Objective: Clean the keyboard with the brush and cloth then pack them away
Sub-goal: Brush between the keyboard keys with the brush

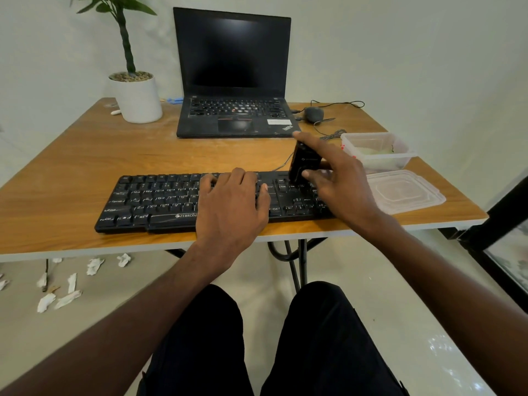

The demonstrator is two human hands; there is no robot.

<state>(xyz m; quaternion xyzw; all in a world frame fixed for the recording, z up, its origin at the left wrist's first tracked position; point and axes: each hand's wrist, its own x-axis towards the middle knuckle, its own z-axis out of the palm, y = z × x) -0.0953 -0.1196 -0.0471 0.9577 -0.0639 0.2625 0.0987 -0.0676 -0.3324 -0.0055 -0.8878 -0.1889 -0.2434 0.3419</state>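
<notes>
A black keyboard (160, 201) lies along the near edge of the wooden table (85, 155). My left hand (231, 207) rests flat on its middle keys, fingers spread, holding nothing. My right hand (340, 178) grips a black brush (303, 164) upright, its lower end down on the keys at the keyboard's right part. A clear plastic box (377, 150) stands to the right with a pale cloth (374, 150) inside. Its clear lid (405, 192) lies on the table just in front of it.
An open black laptop (233, 75) stands behind the keyboard, with a wired mouse (313, 114) to its right. A potted plant in a white pot (138, 98) sits at the back left. Torn paper scraps (68, 284) litter the floor at left.
</notes>
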